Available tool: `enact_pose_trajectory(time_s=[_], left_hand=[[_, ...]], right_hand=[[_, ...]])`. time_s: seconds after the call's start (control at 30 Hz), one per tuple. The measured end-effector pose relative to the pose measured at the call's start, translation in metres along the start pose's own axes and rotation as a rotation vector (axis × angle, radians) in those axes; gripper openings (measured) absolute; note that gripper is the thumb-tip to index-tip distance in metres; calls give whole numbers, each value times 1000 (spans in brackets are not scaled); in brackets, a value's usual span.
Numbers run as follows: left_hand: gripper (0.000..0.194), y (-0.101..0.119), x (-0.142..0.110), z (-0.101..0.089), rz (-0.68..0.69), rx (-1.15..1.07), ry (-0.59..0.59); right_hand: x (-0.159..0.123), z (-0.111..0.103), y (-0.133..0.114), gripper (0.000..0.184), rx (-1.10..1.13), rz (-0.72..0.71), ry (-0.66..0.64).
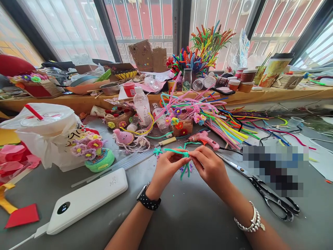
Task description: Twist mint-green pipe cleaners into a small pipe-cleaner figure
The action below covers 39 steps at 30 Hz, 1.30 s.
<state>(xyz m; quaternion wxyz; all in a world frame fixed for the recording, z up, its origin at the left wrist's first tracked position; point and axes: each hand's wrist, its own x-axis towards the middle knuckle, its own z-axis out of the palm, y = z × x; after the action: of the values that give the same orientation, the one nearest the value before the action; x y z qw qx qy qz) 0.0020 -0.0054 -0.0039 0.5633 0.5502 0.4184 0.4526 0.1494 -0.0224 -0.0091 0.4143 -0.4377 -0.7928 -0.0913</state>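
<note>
Left hand (168,168) and right hand (210,167) are pinching green chenille stems (186,155); scissors (242,170) and power bank (91,198) are flanking the open worktop (187,222).

Nearest you, the surface (191,222) lies open between your left arm (132,225) and right arm (232,201). The power bank (90,201) crowds your left, the scissors (251,178) block your right, and the glue gun (204,139) and pipe cleaners (226,131) bar the far side.

From here it's a craft workshop: pipe cleaners (226,129), glue gun (204,139) and scissors (252,178) lie about the bench (187,222).
</note>
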Motion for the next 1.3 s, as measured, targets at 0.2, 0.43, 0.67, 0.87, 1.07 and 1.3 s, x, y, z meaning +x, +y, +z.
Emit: enact_pose_trajectory(time_s=[0.2, 0.43, 0.67, 0.87, 1.07, 1.3], left_hand=[[24, 1, 0, 0, 12, 63, -32], [23, 2, 0, 0, 93, 80, -4], [25, 1, 0, -1, 60, 84, -43], [29, 3, 0, -2, 20, 26, -67], [29, 6, -1, -2, -6, -4, -72], [29, 6, 0, -2, -30, -95, -37]], right_hand=[[0, 0, 1, 14, 22, 17, 1], [-1, 1, 2, 14, 51, 30, 11], [1, -1, 1, 15, 86, 59, 3], [2, -2, 1, 13, 144, 95, -33], [1, -1, 2, 12, 185, 120, -52], [2, -2, 5, 13, 173, 86, -15]])
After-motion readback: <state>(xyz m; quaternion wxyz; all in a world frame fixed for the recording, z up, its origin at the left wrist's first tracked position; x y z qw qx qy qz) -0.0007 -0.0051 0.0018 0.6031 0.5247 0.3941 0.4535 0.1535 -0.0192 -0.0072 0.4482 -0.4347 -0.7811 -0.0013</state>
